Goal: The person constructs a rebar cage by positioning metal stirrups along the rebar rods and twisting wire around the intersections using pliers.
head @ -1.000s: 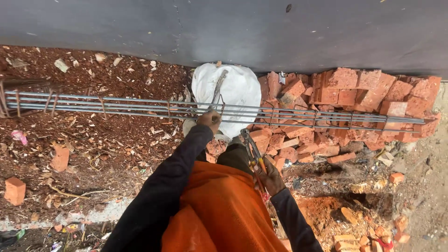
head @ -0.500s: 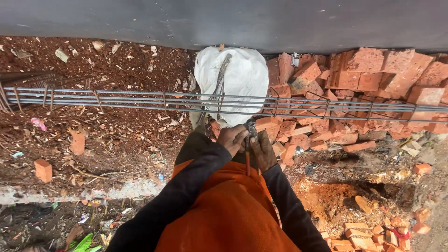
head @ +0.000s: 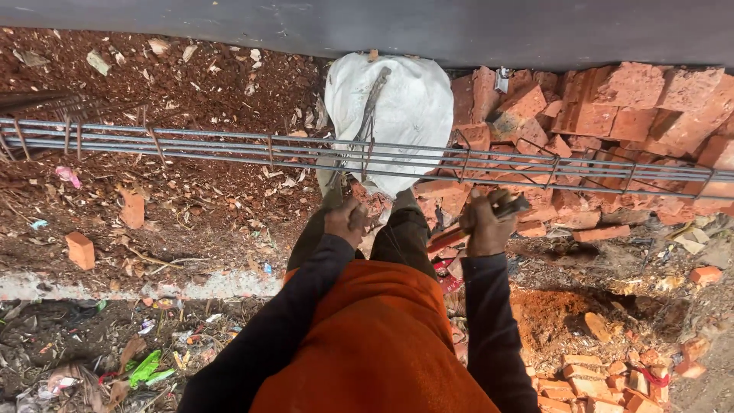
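We see the right hand (head: 486, 224) closed around a pair of pincers (head: 475, 227) with red handles, held just near of the long bundle of steel bars (head: 229, 147) that runs left to right. The left hand (head: 345, 221) is curled shut, well apart from the right; what it holds we cannot tell. Behind lie a white sack (head: 397, 107) and broken bricks (head: 612, 107).

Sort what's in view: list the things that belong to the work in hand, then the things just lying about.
In use:
- pliers with red handles, gripped in the right hand
- left hand, closed, just below the bars
- long steel bar cage with tie loops
- white sack under the bars

Lying about:
- broken red bricks
- single brick
- litter by the concrete edge
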